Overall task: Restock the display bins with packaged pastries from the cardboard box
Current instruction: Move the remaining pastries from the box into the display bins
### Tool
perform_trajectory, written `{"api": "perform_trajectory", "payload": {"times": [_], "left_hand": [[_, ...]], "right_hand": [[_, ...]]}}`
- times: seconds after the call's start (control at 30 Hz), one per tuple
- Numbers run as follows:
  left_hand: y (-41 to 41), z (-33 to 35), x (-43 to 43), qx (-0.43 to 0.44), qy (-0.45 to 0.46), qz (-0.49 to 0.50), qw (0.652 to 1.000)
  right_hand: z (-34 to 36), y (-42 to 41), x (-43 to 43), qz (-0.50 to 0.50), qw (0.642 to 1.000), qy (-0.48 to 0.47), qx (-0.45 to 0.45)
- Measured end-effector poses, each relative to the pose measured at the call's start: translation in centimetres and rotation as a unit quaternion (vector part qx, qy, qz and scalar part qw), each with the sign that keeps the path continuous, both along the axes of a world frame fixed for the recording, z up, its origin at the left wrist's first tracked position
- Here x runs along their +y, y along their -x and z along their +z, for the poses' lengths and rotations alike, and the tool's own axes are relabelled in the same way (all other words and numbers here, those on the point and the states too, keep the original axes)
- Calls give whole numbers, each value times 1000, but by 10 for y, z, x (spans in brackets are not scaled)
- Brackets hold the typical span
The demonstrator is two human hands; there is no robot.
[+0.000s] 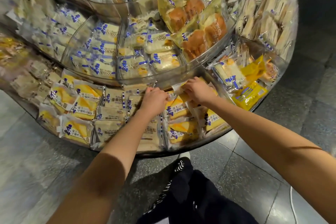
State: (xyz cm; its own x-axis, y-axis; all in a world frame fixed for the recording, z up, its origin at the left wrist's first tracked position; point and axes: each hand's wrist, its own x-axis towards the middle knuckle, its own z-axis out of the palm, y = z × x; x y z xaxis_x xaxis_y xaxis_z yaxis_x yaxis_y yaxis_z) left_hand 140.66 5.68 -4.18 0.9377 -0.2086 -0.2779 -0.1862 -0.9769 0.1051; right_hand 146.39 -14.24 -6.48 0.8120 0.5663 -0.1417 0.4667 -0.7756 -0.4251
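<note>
A round tiered display of clear acrylic bins (189, 73) holds many wrapped pastries. Both my hands reach into the lowest tier at its front. My left hand (154, 99) is curled over pale bread packets at the divider. My right hand (197, 88) grips a yellow cake packet (183, 96) at the back of the bin, under the rim of the tier above. More yellow cake packets (183, 129) lie stacked in that bin. The cardboard box is not in view.
The middle tier holds white cream-cake packets (134, 67) and golden bread bags (196, 42). Bright yellow packets (249, 94) sit in the lower bin to the right. Grey tiled floor (36, 151) surrounds the stand, and my dark trousers (190, 196) are right below it.
</note>
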Motion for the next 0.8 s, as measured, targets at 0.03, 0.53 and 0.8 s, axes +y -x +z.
{"api": "perform_trajectory", "payload": {"times": [0.03, 0.53, 0.8], "left_hand": [[-3, 0, 0, 3, 13, 11, 1000], [12, -2, -33, 44, 165, -17, 985], [10, -10, -64, 77, 239, 144, 957]], "right_hand": [[-1, -3, 2, 8, 1000, 9, -3], [6, 17, -57, 57, 998, -26, -11], [10, 9, -78, 166, 985, 39, 7]]}}
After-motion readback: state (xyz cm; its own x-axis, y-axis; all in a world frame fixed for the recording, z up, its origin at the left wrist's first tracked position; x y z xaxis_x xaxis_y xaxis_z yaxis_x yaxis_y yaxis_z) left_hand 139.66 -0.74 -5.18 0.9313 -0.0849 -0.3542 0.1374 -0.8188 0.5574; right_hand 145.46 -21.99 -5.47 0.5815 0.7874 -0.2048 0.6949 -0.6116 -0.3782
